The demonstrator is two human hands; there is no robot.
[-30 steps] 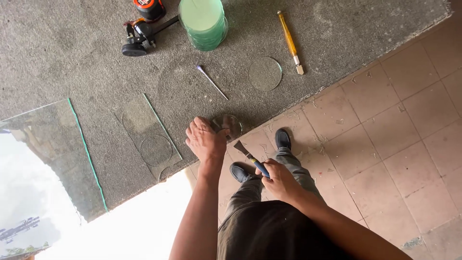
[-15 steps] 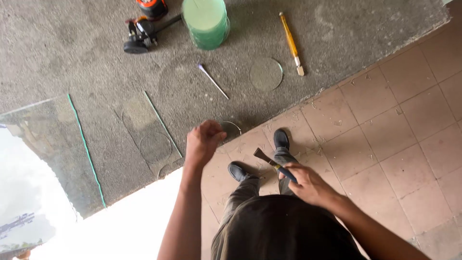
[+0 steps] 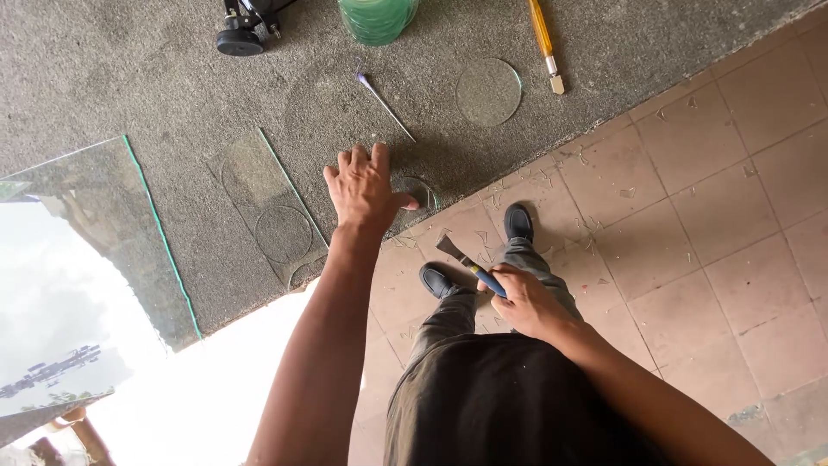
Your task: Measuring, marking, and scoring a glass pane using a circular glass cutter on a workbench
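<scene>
Head view, looking down at a grey carpeted worktop and the tiled floor beside it. The left hand lies flat with fingers spread, its grip open, pressing on a small glass disc at the worktop edge. The right hand has its grip closed around blue-handled pliers, held above the floor, just below the disc and apart from it. A second glass disc lies farther up, next to a yellow-handled cutter. A glass strip and a large pane lie to the left.
</scene>
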